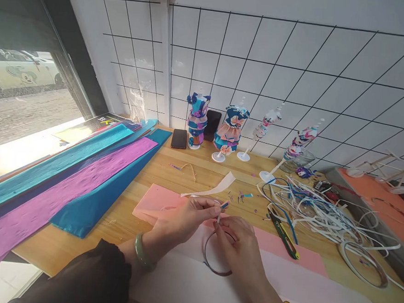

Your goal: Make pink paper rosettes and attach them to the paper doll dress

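My left hand [195, 214], with a green bangle [141, 251] on its wrist, pinches a small blue-tipped piece [225, 205] between thumb and finger. Close beside it, my right hand [237, 239] is closed on the end of a thin white strip [218, 218]. A dark thin ring [206, 251] hangs or lies just under the right hand, partly hidden by it. Below both hands are white paper [179, 279] and pink crepe paper [152, 201]. A pale curved strip [216, 188] lies just beyond my fingers.
Purple [93, 176] and blue crepe rolls [105, 200] lie at left. Dressed mini mannequins [229, 130] and a phone [179, 139] stand or lie near the wall. At right are a green cutter [284, 235], tangled strips [325, 215] and an orange-lined tray [385, 206].
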`<action>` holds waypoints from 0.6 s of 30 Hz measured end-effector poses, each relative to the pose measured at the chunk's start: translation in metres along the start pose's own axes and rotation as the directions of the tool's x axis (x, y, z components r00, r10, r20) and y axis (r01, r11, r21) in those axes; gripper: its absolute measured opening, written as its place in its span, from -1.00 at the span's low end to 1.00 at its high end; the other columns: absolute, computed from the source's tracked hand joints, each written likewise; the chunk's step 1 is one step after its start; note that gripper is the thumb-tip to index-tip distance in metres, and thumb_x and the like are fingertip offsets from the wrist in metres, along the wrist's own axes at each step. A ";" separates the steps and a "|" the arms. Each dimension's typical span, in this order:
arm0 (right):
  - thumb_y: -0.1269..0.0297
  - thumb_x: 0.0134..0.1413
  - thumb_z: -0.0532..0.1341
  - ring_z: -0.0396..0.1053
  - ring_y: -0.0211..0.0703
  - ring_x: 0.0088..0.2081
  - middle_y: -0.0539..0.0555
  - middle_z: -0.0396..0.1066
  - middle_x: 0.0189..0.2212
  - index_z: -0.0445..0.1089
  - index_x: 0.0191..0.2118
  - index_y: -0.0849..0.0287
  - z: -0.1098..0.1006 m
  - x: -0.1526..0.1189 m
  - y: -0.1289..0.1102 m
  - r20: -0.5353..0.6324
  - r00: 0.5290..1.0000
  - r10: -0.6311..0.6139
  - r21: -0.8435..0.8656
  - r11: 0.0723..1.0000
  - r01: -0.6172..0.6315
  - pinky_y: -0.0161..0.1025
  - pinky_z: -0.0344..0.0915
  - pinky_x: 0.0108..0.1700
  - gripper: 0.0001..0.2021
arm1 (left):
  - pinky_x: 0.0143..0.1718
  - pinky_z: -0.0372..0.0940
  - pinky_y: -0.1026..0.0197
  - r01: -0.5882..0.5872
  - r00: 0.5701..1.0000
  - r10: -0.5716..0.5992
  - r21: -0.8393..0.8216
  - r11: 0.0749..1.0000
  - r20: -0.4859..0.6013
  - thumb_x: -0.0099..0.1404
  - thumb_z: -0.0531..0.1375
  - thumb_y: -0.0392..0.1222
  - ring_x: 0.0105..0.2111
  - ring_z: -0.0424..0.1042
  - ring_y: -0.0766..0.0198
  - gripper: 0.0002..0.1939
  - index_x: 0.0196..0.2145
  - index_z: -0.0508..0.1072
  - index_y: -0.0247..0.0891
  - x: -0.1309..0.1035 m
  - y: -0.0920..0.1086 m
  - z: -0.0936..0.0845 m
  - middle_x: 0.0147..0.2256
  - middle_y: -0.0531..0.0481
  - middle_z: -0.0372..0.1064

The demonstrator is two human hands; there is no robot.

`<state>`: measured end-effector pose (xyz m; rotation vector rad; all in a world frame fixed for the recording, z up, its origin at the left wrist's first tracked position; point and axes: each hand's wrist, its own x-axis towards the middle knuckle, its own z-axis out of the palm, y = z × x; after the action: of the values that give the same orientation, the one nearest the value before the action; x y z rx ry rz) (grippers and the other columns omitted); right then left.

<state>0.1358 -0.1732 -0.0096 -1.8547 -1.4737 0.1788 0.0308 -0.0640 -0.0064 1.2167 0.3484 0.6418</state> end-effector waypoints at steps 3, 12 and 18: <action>0.20 0.13 0.11 0.37 -0.06 -0.31 0.05 0.49 -0.43 0.42 -0.39 0.12 -0.003 0.001 0.004 -0.030 0.999 0.044 -0.010 0.999 -0.045 -0.11 0.16 -0.20 -0.80 | -0.15 0.23 0.14 0.031 0.999 -0.032 -0.130 0.991 -0.004 0.11 0.25 -0.15 -0.20 0.37 0.19 -0.85 -0.48 0.50 -0.29 0.001 0.001 -0.003 -0.38 -0.05 0.43; 0.27 0.09 0.15 0.39 -0.08 -0.39 0.03 0.52 -0.46 0.47 -0.39 0.13 -0.018 0.006 0.021 -0.198 0.976 -0.096 -0.249 0.967 0.045 -0.05 0.08 -0.14 -0.84 | 0.03 0.20 0.10 -0.254 0.967 0.247 0.359 0.898 0.068 0.17 0.21 -0.18 -0.04 0.34 0.17 -0.85 -0.30 0.54 -0.21 -0.004 0.006 -0.004 -0.13 -0.11 0.42; 0.15 0.02 0.17 0.41 -0.01 -0.29 0.12 0.52 -0.33 0.47 -0.31 0.14 -0.016 0.005 0.028 -0.111 0.961 0.252 0.088 0.966 -0.243 -0.05 0.18 -0.15 -0.79 | 0.01 0.22 0.12 -0.460 0.883 0.420 0.575 0.677 0.211 0.19 0.18 -0.23 -0.04 0.33 0.19 -0.87 -0.32 0.53 -0.18 -0.005 0.002 -0.003 -0.12 -0.08 0.42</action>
<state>0.1680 -0.1777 -0.0144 -1.9508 -1.1359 0.2327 0.0242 -0.0646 -0.0058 1.9872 0.2073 0.9481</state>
